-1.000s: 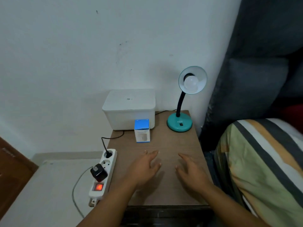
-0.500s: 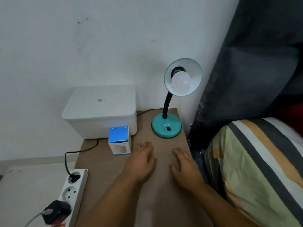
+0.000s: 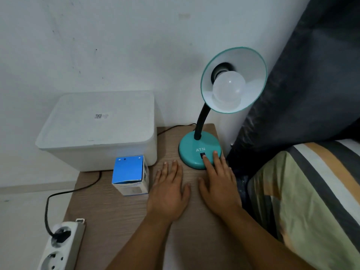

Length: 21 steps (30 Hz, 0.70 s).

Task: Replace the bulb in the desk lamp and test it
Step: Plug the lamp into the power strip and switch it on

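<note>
the teal desk lamp stands at the back right corner of the wooden desk, its shade tipped toward the camera so the white globe bulb sits exposed in the socket, unlit. the right hand lies flat with its fingers straight, the index tip pressing the small black rocker switch on the lamp base and the next finger resting on the base beside it; it grips nothing. the left hand rests palm down on the desk just left of the base, its fingers relaxed and spread, empty. a blue and white bulb box stands just beside the left hand, in front of a white lidded storage box. a black cord runs from behind the lamp to a white power strip at the desk's left edge. judging by this, the work is at an on/off check before or after the swap; which one cannot be told. the bulb looks light, smooth and breakable, likely slippery on its dome, so it should be cupped around its widest part with all fingertips and turned gently, not squeezed. the gooseneck looks bendy, so the shade would swing under a twist; the other hand would best steady the shade rim or press down on the weighted base.
</note>
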Available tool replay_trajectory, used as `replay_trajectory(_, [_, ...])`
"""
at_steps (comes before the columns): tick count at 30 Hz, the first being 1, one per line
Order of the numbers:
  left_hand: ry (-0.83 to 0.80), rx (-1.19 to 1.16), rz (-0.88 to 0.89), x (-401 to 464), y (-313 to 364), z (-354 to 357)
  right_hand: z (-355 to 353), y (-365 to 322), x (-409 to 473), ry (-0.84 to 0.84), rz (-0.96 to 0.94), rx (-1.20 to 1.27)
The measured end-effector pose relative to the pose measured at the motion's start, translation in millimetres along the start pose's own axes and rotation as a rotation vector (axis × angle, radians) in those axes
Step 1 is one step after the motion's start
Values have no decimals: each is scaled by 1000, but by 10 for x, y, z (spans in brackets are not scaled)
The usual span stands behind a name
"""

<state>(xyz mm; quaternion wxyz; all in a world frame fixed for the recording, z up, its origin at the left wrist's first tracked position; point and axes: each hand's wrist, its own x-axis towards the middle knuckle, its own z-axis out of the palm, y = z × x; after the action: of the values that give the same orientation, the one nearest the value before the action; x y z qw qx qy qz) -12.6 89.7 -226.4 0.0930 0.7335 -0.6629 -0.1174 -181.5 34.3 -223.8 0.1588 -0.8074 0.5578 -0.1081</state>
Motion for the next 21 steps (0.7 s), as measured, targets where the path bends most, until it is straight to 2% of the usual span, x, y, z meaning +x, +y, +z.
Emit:
replay_trajectory(11, [-17, 12, -13, 20, 6, 19, 21, -48, -8, 28, 17, -1])
replay_trajectory(21, [-22, 44, 122, 59, -17, 59, 68, -31, 0, 58, 13, -3])
